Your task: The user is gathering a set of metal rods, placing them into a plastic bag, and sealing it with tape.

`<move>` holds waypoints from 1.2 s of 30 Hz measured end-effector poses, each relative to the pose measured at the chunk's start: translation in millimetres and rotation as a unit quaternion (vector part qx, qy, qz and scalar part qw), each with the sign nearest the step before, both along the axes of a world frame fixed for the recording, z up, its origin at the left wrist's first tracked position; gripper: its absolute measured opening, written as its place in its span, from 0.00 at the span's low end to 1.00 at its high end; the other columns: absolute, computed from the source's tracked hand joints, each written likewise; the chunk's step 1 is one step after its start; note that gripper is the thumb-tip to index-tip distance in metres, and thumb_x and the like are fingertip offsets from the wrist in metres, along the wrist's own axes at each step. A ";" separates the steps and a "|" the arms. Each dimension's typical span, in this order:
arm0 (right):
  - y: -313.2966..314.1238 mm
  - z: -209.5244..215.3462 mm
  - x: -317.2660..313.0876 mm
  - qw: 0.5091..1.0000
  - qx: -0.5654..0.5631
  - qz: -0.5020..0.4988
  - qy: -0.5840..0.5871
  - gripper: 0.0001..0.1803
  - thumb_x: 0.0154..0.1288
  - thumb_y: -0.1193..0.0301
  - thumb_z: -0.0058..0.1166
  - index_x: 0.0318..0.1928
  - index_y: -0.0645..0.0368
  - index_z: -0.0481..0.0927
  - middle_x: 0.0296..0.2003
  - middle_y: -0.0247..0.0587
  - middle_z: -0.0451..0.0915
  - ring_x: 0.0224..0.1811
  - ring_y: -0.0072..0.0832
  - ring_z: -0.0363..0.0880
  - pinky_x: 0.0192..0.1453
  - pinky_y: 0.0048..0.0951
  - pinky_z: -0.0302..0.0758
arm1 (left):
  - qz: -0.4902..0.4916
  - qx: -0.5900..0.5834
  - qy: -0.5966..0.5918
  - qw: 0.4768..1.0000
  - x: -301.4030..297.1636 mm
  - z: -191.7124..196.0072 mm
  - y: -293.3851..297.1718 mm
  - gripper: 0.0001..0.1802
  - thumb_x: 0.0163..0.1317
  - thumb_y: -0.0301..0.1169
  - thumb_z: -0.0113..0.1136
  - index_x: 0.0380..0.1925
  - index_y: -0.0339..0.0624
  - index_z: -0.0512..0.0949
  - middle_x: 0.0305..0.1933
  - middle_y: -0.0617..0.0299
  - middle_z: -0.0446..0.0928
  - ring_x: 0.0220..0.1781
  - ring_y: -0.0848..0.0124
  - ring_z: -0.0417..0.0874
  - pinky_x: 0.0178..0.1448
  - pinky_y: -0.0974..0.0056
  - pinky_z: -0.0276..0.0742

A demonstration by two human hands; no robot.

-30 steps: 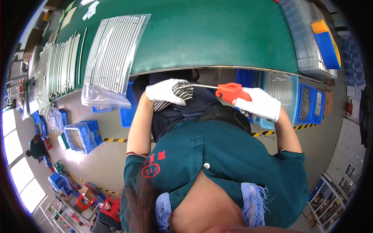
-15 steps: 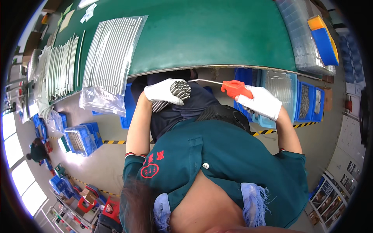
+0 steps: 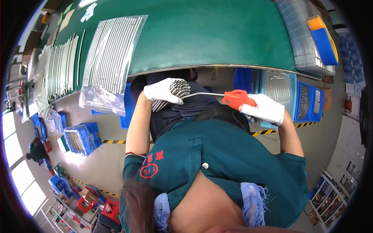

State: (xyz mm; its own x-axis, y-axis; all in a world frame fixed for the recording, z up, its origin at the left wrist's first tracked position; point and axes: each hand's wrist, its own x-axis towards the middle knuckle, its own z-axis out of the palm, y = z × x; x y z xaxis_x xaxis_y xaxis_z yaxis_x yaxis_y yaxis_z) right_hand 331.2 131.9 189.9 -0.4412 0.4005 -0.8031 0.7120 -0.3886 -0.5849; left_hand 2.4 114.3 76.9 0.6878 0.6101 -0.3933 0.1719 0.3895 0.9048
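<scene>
One rod bundle point(image 3: 171, 95) in hand, held below the table's point(image 3: 202, 35) near edge over the lap. Left hand point(image 3: 163, 91), gloved, is clenched round it, rod ends facing right. Right hand point(image 3: 264, 109) grips a red air gun point(image 3: 237, 99); its thin nozzle point(image 3: 204, 93) reaches the rod ends. Looks mid-cleaning on this bundle. Bagged rods point(image 3: 110, 54) on the table's left look finished; more rods point(image 3: 60, 70) lie loose further left, blue bins point(image 3: 307, 101) to the right.
</scene>
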 end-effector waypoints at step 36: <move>-140.4 -204.4 175.4 0.878 0.146 -0.201 -0.409 0.28 0.56 0.48 0.52 0.48 0.56 0.79 0.33 0.54 0.81 0.39 0.46 0.81 0.44 0.40 0.74 | 0.122 0.188 0.161 0.961 19.4 -5.9 -26.8 0.21 0.44 0.27 0.69 0.39 0.37 0.74 0.35 0.62 0.78 0.38 0.72 0.77 0.48 0.68 0.74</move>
